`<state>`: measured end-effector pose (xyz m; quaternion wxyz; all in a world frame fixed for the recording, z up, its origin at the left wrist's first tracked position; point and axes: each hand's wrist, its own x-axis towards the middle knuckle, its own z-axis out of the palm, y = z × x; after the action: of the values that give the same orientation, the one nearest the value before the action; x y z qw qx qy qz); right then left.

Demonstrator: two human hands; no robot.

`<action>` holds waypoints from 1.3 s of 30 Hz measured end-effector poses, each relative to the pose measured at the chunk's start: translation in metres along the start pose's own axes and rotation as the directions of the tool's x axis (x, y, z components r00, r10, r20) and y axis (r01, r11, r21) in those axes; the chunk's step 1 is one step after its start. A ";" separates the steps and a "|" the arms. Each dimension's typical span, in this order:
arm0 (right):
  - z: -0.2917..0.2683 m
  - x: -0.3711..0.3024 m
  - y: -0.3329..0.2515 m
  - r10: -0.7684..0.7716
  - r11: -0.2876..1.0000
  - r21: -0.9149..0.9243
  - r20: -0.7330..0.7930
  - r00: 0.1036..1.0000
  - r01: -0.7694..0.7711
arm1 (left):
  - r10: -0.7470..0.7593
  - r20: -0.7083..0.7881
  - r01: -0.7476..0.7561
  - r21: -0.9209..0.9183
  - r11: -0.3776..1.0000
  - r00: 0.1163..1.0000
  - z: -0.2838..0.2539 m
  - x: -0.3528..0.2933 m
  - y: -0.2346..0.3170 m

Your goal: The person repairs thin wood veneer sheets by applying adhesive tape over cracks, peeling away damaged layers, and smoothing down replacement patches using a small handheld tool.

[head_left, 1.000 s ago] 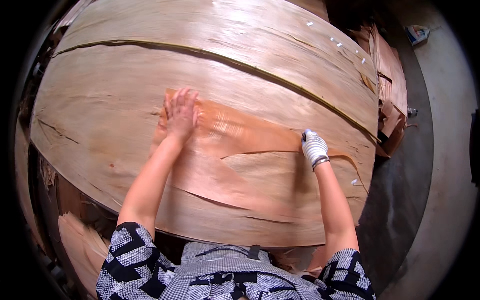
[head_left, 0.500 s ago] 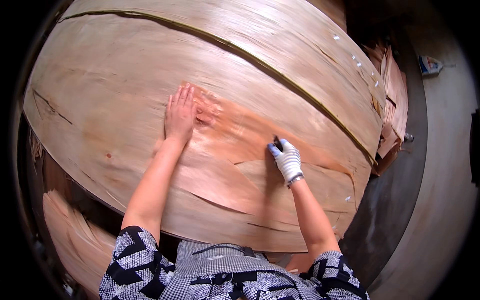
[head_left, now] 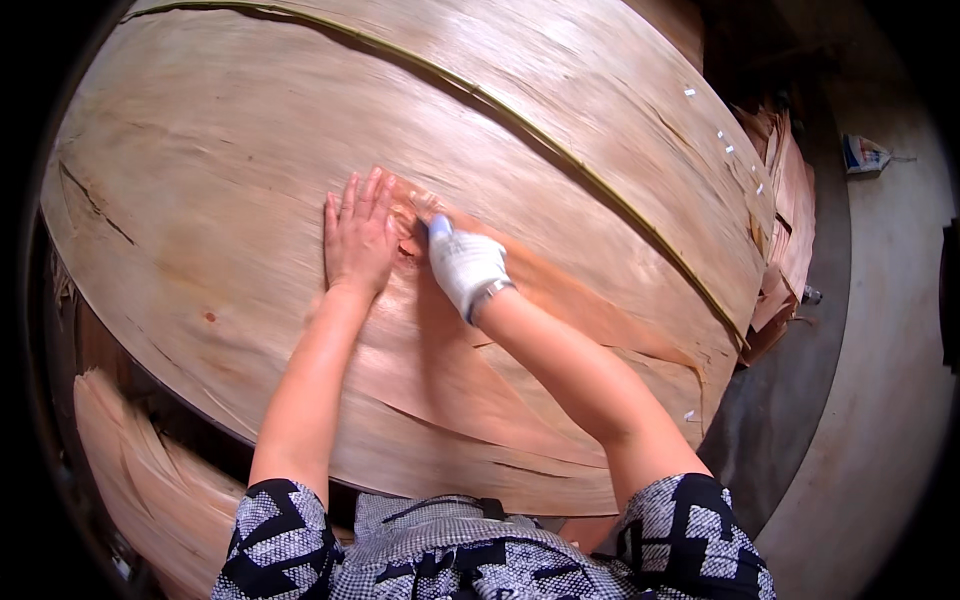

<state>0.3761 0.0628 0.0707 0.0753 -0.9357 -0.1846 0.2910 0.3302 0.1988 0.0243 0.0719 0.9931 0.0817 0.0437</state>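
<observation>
My bare left hand (head_left: 358, 238) lies flat with fingers outstretched on a large pale wood veneer sheet (head_left: 230, 130), at the left end of a darker orange-brown veneer strip (head_left: 570, 295). Just right of it, my right hand (head_left: 468, 268), in a white glove with bluish fingertips, is closed and blurred by motion. It grips a small dark tool, mostly hidden by the fingers; its exact kind does not show. Between the hands is a rough, torn patch (head_left: 408, 245) in the wood. A lighter pinkish veneer piece (head_left: 440, 385) lies below the strip.
A long thin greenish stick (head_left: 560, 150) runs across the sheet beyond my hands. Broken veneer pieces (head_left: 790, 220) are piled past the right edge. More veneer (head_left: 150, 470) lies low at the left. A white and blue packet (head_left: 864, 155) lies at the far right.
My right hand has moved left and away from me along the strip, from its middle to beside my left hand. The left hand's fingers have spread slightly; it stays in place.
</observation>
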 end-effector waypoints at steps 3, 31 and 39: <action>0.021 -0.063 0.044 0.016 0.996 -0.091 0.064 0.998 -0.010 | 0.008 0.022 -0.009 0.023 1.000 1.000 -0.004 0.001 -0.001; -0.025 -0.224 0.346 -0.014 0.989 -0.141 -0.387 0.922 -0.045 | 0.411 -0.088 -0.411 -0.387 0.825 0.907 0.003 -0.058 0.107; -0.025 -0.028 0.120 -0.468 0.883 -0.162 -0.239 0.850 0.441 | 0.334 -0.144 -0.363 -0.411 0.836 0.932 0.006 -0.057 0.102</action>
<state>0.4048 -0.0599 0.0758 0.1193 -0.8988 -0.4031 0.1242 0.2905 0.0884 0.0290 0.2775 0.9486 -0.1096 0.1060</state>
